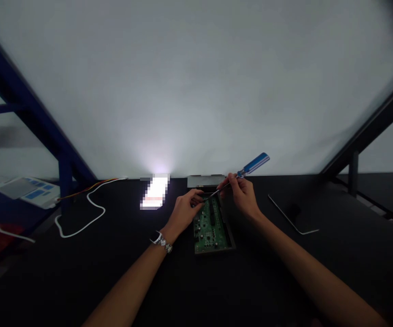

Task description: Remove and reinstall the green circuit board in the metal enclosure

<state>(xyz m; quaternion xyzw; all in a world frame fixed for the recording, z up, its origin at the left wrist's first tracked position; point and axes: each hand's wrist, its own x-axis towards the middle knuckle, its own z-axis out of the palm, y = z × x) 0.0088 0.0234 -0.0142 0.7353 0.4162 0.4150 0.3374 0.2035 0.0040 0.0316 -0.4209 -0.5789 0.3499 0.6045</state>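
Note:
A green circuit board (206, 229) lies on the dark table, set in a dark frame. My right hand (240, 193) is closed around the shaft of a screwdriver (253, 164) with a blue, white-striped handle. The tool tilts, handle up to the right, and its tip points down at the upper part of the board. My left hand (186, 208) reaches in from the left, thumb and fingers bent together close to that tip. What lies between those fingers is too small or hidden to make out.
Behind the board lies a flat grey panel (206, 181). A bright, pixelated screen (155, 193) stands left of my hands. Further left are a white cable (96, 206) and a white-and-blue device (29, 190). A thin bent metal rod (287, 217) lies on the right.

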